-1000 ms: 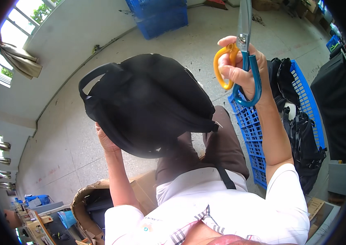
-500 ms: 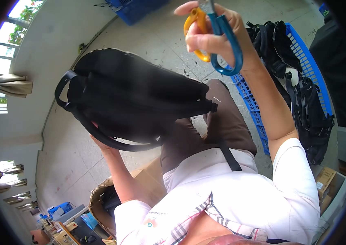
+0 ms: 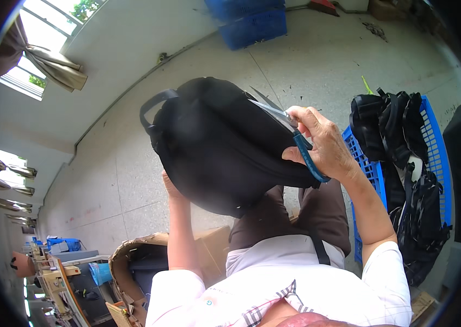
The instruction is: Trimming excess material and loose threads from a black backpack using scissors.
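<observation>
A black backpack (image 3: 219,152) is held up over my lap, its top loop handle at the far left. Most of my left hand (image 3: 171,186) is behind the bag's near left side, gripping it from below; the fingers are hidden. In my right hand (image 3: 320,139) is a pair of scissors (image 3: 305,155) with a blue handle loop. Their blades are parted and lie along the bag's far right edge. Whether a thread or strap lies between the blades, I cannot make out.
To the right, a blue plastic crate (image 3: 436,158) holds several black bags (image 3: 421,218). An open cardboard box (image 3: 124,261) with dark contents stands at lower left. Blue bins (image 3: 255,30) sit by the far wall. Dark scraps litter the floor.
My right hand has brought the scissors down from above to the backpack's right edge, and the blades are now spread. The bag has turned and shifted a little right in view.
</observation>
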`<state>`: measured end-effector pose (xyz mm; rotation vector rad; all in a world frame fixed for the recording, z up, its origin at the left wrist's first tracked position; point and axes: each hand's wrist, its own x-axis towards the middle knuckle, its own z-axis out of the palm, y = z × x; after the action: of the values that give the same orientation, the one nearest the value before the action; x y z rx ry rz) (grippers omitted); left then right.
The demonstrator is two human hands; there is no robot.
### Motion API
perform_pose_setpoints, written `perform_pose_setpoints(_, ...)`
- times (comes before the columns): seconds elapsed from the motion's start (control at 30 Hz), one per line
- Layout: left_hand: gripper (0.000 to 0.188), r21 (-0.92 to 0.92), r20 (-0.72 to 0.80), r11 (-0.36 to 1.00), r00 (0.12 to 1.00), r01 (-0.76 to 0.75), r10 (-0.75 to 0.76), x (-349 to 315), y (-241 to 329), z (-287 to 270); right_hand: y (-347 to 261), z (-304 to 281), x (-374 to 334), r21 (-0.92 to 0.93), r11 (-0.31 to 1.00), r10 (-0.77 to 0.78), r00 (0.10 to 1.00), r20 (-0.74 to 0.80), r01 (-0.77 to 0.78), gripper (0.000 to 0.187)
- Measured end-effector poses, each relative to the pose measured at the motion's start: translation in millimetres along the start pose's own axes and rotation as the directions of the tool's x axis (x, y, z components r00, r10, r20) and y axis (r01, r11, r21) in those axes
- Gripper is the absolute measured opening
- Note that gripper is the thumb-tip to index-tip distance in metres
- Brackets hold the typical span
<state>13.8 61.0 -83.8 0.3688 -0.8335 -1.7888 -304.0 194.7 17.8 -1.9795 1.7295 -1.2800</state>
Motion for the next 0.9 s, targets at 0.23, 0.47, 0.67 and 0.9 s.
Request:
perform_pose_setpoints(0.23, 0.033, 0.134, -0.268, 0.988, 0.957, -0.079, 0.113, -1.5, 9.3, 20.3, -7.0, 27.3, 28.8, 0.054, 0.998, -0.024, 1.000, -0.020, 0.025, 0.055)
perform_pose_setpoints(0.47, 0.040, 0.486, -0.245, 0.871, 0.968, 0.073, 0.055, -57.6, -24.0, 8.4, 16.6, 37.9, 22.8, 0.300, 0.952, 0.084, 0.993, -0.080, -0.056, 0.036)
perform_pose_setpoints(0.67, 0.028, 0.080, -0.466, 0.996, 0.882, -0.043, 0.075, -175.8, -49.4, 18.3, 3.9, 80.0, 38.0, 0.459, 0.888, -0.069, 0.989, 0.134, 0.000, 0.040)
perform_pose_setpoints(0.9, 0.031, 0.479, -0.746, 0.839, 0.384, -0.258, 0.544, -277.9, 127.5, 72.5, 9.7, 82.3, 60.9, 0.633, 0.774, -0.181, 0.966, 0.184, 0.025, 0.043)
